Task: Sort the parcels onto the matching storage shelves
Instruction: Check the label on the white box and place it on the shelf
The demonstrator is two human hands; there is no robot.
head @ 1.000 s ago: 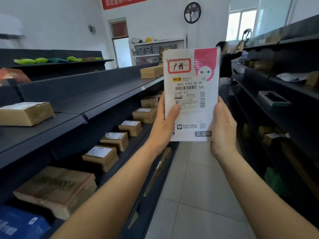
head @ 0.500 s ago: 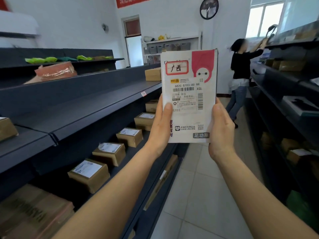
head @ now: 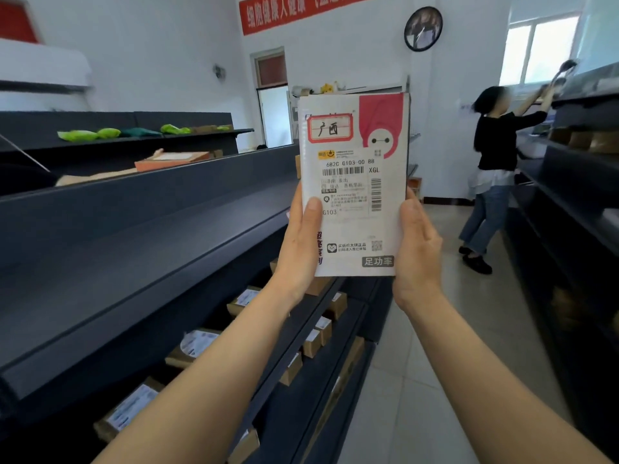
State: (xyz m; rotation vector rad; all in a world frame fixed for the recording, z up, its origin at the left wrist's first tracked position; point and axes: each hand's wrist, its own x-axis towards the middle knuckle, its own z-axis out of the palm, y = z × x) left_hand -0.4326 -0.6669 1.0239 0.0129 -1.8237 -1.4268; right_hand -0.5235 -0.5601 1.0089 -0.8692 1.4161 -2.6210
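Observation:
I hold a flat white parcel (head: pixel 355 182) upright in front of me, its face toward the camera. It carries a red-framed handwritten tag, a shipping label with barcodes and a pink cartoon patch at the top right. My left hand (head: pixel 299 244) grips its lower left edge with the thumb on the label. My right hand (head: pixel 417 249) clasps the lower right edge. Dark grey shelves (head: pixel 144 249) run along my left, level with the parcel.
Several small brown boxes (head: pixel 194 346) with white labels sit on the lower left shelves. Green pouches (head: pixel 87 133) and an orange parcel (head: pixel 170 160) lie on upper tiers. Another dark rack (head: pixel 576 202) lines the right. A person (head: pixel 492 175) reaches into it down the tiled aisle.
The view has moved forward along the aisle and tilted up; boxes on the left slid back and down. The parcel stays held in both hands. The person ahead appears nearer.

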